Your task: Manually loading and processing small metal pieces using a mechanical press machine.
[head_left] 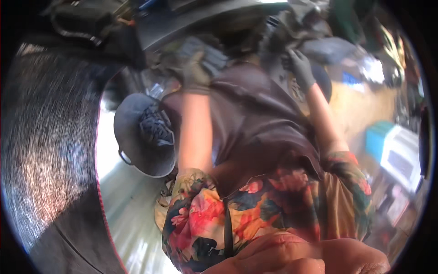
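Note:
My left hand (196, 75), in a brownish-grey work glove, lies on a blue-grey ribbed bundle (205, 57) above my lap, its thumb pressed over the near side. Motion blurs the bundle, so its kind is unclear. My right hand (301, 68) wears a grey glove, its fingers curled at the edge of a dark grey piece (275, 64). Whether it grips that piece is hard to see. A dark brown apron (260, 118) covers my lap between both forearms.
A black bucket (137, 155) with a side handle stands at my left, dark grey pieces (155, 125) inside. Dark machinery (191, 23) runs along the far side. At right are a white and teal box (394, 150) and a grey rounded bundle (331, 48).

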The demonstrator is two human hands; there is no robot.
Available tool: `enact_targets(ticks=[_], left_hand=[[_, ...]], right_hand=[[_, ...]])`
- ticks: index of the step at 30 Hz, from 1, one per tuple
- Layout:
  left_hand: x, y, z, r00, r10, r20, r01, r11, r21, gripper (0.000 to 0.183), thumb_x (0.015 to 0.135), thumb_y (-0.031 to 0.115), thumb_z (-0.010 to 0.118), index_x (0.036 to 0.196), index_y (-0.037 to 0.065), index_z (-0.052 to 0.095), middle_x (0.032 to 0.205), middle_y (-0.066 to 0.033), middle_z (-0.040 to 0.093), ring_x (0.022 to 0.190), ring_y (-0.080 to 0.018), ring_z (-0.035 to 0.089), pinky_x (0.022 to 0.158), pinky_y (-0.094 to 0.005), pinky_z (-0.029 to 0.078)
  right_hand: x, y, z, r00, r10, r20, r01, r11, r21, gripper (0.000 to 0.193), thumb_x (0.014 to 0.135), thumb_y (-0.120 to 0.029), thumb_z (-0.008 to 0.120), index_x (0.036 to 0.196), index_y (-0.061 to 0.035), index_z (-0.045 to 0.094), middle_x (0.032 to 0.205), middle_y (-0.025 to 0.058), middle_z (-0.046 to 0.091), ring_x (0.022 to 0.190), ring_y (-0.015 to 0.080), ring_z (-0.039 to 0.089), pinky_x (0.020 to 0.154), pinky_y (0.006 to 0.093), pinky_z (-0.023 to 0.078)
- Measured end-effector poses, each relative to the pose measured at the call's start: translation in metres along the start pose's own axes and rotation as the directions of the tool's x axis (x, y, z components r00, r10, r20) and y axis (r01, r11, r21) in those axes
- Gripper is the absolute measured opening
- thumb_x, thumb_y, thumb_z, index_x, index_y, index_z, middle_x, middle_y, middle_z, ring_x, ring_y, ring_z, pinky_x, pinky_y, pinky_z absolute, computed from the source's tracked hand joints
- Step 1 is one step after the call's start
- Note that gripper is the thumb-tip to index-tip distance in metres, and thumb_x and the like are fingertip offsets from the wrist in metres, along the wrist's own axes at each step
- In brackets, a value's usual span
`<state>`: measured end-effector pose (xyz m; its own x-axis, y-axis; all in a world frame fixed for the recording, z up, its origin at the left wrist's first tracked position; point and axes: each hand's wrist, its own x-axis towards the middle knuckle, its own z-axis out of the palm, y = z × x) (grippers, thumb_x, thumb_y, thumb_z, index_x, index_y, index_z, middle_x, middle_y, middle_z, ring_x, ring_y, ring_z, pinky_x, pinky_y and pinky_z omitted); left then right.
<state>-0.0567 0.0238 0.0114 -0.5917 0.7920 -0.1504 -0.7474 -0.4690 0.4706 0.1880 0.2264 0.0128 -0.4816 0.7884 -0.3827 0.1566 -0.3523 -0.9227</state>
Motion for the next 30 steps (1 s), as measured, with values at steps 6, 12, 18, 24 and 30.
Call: enact_targets(ticks=[6, 12, 18, 24, 30], left_hand=[[-0.006, 0.009, 0.020, 1.000, -0.004, -0.020, 0.002, 0.997, -0.077, 0.036, 0.086, 0.001, 0.056, 0.122, 0.002, 0.051, 0.119, -0.0119, 0.059, 0.113, -0.0281, 0.056, 0.100, -0.0444, 0.044], [-0.006, 0.012, 0.009, 0.988, -0.151, -0.011, 0.148, 0.980, -0.135, 0.035, 0.087, 0.003, 0.057, 0.121, 0.002, 0.053, 0.113, -0.0108, 0.060, 0.105, -0.0232, 0.060, 0.094, -0.0385, 0.049], [-0.007, 0.013, 0.011, 0.996, -0.088, -0.004, 0.088, 0.995, -0.037, 0.033, 0.086, 0.003, 0.057, 0.119, 0.001, 0.053, 0.111, -0.0117, 0.062, 0.100, -0.0240, 0.062, 0.092, -0.0388, 0.051], [0.003, 0.010, 0.015, 0.999, -0.039, 0.023, 0.042, 0.992, -0.121, 0.036, 0.086, -0.003, 0.055, 0.121, 0.005, 0.053, 0.116, -0.0119, 0.060, 0.109, -0.0268, 0.058, 0.097, -0.0414, 0.047], [0.005, 0.013, 0.007, 0.998, 0.063, -0.015, -0.065, 0.986, -0.154, 0.039, 0.086, -0.002, 0.055, 0.124, 0.006, 0.050, 0.123, -0.0133, 0.056, 0.114, -0.0313, 0.055, 0.101, -0.0464, 0.043]], right_hand=[[0.001, -0.068, 0.143, 0.803, -0.282, 0.525, 0.554, 0.678, -0.484, 0.057, 0.087, -0.048, 0.059, 0.113, 0.0028, 0.060, 0.100, 0.0170, 0.066, 0.092, 0.0216, 0.062, 0.085, 0.0325, 0.047], [0.027, -0.091, 0.208, 0.647, -0.044, 0.761, 0.562, 0.703, -0.437, 0.056, 0.085, -0.046, 0.064, 0.113, 0.0028, 0.062, 0.102, 0.0138, 0.067, 0.094, 0.0194, 0.062, 0.086, 0.0306, 0.047], [0.041, -0.088, 0.198, 0.754, -0.190, 0.628, 0.476, 0.818, -0.323, 0.048, 0.087, -0.041, 0.064, 0.103, 0.0036, 0.066, 0.094, 0.0064, 0.067, 0.086, 0.0107, 0.059, 0.078, 0.0261, 0.048], [0.025, -0.105, 0.165, 0.783, -0.162, 0.601, -0.087, 0.928, 0.363, 0.030, 0.091, -0.023, 0.058, 0.110, -0.0005, 0.062, 0.087, 0.0060, 0.066, 0.074, 0.0135, 0.062, 0.066, 0.0261, 0.051], [0.003, -0.067, 0.155, 0.825, -0.105, 0.556, 0.390, 0.817, -0.425, 0.030, 0.088, -0.019, 0.065, 0.109, 0.0023, 0.063, 0.085, 0.0060, 0.066, 0.071, 0.0094, 0.062, 0.063, 0.0249, 0.052]])
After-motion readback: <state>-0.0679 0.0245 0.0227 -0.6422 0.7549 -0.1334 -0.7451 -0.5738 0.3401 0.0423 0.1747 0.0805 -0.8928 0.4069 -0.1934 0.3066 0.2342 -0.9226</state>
